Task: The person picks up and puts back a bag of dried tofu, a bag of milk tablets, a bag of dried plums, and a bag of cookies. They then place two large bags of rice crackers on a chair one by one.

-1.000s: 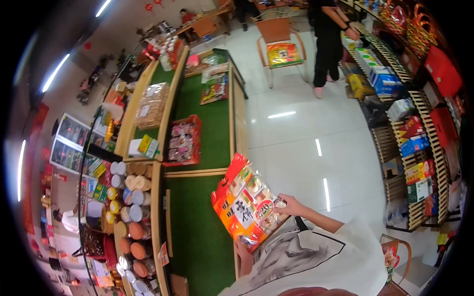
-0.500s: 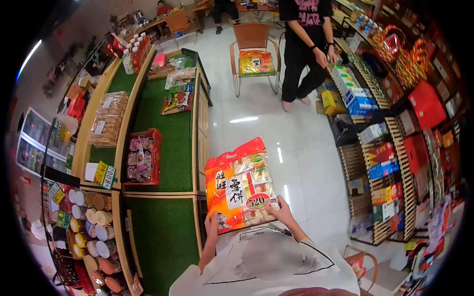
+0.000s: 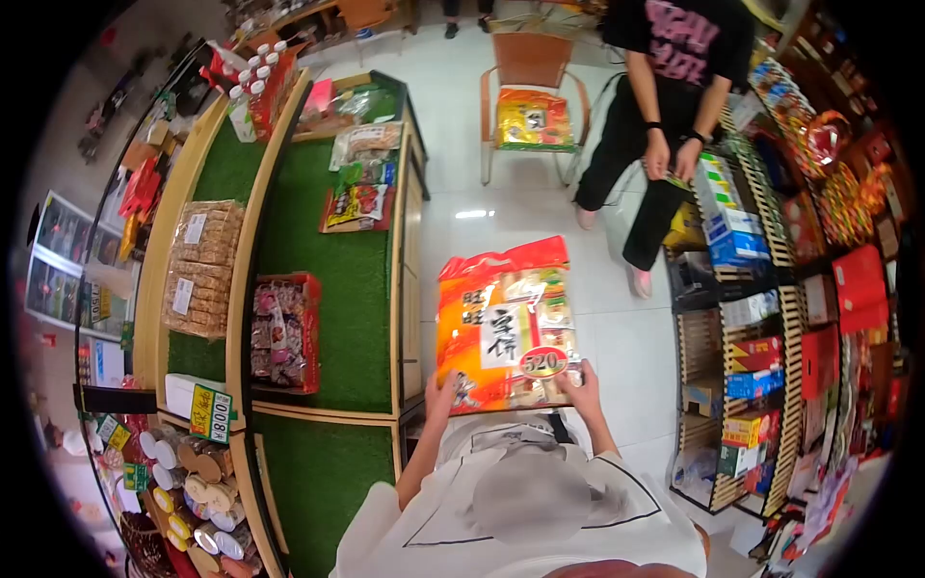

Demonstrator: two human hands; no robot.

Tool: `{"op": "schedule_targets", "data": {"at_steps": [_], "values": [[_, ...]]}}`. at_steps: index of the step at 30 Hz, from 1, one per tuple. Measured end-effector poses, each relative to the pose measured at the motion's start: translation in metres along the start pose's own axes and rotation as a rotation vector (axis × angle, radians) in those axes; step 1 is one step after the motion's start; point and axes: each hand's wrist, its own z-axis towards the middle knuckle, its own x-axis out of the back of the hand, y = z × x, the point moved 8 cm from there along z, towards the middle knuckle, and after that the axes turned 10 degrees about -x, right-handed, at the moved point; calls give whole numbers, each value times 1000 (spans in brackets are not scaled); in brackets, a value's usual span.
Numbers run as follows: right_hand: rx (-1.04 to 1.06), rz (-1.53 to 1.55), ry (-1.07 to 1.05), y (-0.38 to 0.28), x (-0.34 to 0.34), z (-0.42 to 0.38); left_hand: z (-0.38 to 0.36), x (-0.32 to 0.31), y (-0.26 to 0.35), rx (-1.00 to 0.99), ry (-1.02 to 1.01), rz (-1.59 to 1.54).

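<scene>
In front of my body I carry a large orange, red and clear bag of rice crackers [image 3: 511,332], marked "520", its front facing up toward me. My left hand [image 3: 441,393] grips its lower left edge, with part of the fingers hidden behind the bag. At the lower right corner, my right hand [image 3: 581,387] is closed on the edge, thumb on the front. To the left of the bag stands a shelf unit lined with green turf [image 3: 352,289].
A red box of small packets [image 3: 286,332] and snack bags [image 3: 356,204] sit on the left shelves. Ahead is a chair [image 3: 533,63] bearing a similar snack bag [image 3: 533,120]. A person in black [image 3: 665,116] stands by the slatted racks [image 3: 785,385] at right.
The bag, still in both hands, has shifted right in view and lies straighter. The person in black appears closer, a leg stepped forward and hands together. The shelves and chair look nearer.
</scene>
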Motion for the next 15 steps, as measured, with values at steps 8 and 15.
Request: {"op": "schedule_targets", "data": {"at_steps": [8, 15], "values": [[-50, 130, -13, -36, 1, 141, 128, -82, 61, -14, -43, 88], [6, 64, -55, -115, 18, 285, 231, -152, 112, 2, -4, 55]]}}
